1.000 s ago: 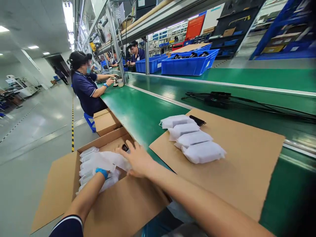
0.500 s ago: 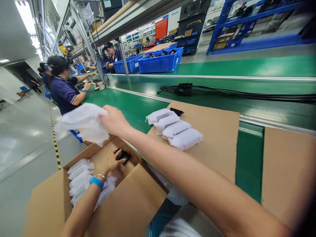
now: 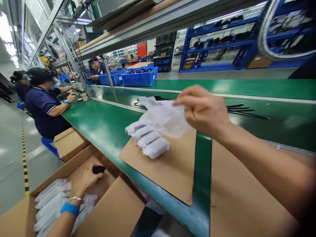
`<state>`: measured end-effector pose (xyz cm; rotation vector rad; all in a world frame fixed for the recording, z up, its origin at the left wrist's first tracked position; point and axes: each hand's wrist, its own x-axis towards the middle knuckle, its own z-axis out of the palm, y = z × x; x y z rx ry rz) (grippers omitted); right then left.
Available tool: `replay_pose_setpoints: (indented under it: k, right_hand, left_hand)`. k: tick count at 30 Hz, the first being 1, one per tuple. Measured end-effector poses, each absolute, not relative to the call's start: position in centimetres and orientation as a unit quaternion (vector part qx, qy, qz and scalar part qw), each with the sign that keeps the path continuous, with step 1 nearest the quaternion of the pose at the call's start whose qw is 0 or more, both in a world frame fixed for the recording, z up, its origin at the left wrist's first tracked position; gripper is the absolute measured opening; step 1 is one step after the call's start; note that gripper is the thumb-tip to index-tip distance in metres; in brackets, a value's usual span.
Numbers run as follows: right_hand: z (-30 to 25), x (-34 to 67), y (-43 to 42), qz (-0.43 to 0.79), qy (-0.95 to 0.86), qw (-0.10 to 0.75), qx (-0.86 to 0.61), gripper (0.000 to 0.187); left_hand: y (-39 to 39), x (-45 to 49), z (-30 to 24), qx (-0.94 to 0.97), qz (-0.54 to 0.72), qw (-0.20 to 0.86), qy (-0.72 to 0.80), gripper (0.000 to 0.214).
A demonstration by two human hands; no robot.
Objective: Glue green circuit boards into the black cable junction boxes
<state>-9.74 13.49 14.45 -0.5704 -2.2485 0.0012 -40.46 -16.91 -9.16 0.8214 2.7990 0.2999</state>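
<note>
My right hand [image 3: 204,110] pinches a thin white wrapper [image 3: 168,117], which hangs limp over the cardboard sheet [image 3: 177,171] on the green bench. Just beside and partly behind it lies a row of several white wrapped packets [image 3: 156,147]. Down inside the open cardboard box [image 3: 125,197], my left hand [image 3: 89,177] has its fingers closed around a small black part [image 3: 98,169], whose kind I cannot make out. More white packets [image 3: 50,204] are lined up along the box's left side, near my left wrist.
Black cables [image 3: 243,110] lie on the belt behind my right hand. Blue bins [image 3: 139,77] stand farther back. A co-worker [image 3: 45,102] is at the bench on the left, near another cardboard box [image 3: 71,143]. A metal frame [image 3: 118,39] runs overhead.
My right hand has carried the white wrapper from above the box to the right, over the bench. My left hand stays in the box with the black part. The view has turned right.
</note>
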Motion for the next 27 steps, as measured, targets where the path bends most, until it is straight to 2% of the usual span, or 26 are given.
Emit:
replay_pose_setpoints:
  k: [3, 5, 7, 9, 11, 13, 17, 19, 22, 25, 27]
  right_hand:
    - [10.5, -8.9, 14.2, 0.026, -0.962, 0.177, -0.205, 0.022]
    - [7.7, -9.9, 13.8, 0.054, -0.982, 0.105, -0.148, 0.029]
    - [5.9, -10.9, 13.8, 0.072, -0.987, 0.075, -0.12, 0.027]
    - [5.6, -11.1, 14.7, 0.084, -0.987, 0.069, -0.12, 0.015]
    - [6.5, -10.1, 16.3, 0.092, -0.984, 0.071, -0.135, 0.006]
    - [8.2, -8.6, 18.0, 0.096, -0.98, 0.07, -0.159, 0.009]
    - [11.2, -6.6, 19.8, 0.095, -0.973, 0.056, -0.204, 0.025]
    - [11.8, -6.6, 20.0, 0.099, -0.972, 0.051, -0.207, 0.029]
    - [12.4, -7.7, 20.2, 0.113, -0.971, 0.062, -0.201, 0.032]
    - [13.4, -8.9, 20.4, 0.133, -0.963, 0.113, -0.204, 0.03]
    - [14.5, -9.6, 20.6, 0.151, -0.953, 0.157, -0.208, 0.029]
  left_hand:
    - [-17.7, -40.5, -5.5, 0.289, 0.183, 0.09, 0.935, 0.043]
    - [-17.6, -38.9, -2.3, 0.312, 0.232, 0.074, 0.919, 0.057]
    - [-16.4, -35.3, 1.0, 0.368, 0.281, 0.063, 0.884, 0.07]
    - [-14.0, -30.0, 4.0, 0.505, 0.336, 0.069, 0.792, 0.07]
    - [-10.4, -24.2, 6.0, 0.628, 0.318, 0.104, 0.703, 0.072]
    - [-5.9, -18.8, 6.5, 0.708, 0.287, 0.136, 0.631, 0.075]
    - [2.6, -12.2, 4.9, 0.773, 0.185, 0.114, 0.596, 0.08]
    - [4.8, -10.9, 3.9, 0.782, 0.154, 0.091, 0.597, 0.079]
    - [4.6, -11.1, 3.3, 0.795, 0.189, 0.056, 0.574, 0.074]
    - [2.5, -13.3, 3.0, 0.761, 0.258, 0.029, 0.595, 0.056]
    - [1.4, -15.2, 2.6, 0.724, 0.27, 0.009, 0.635, 0.055]
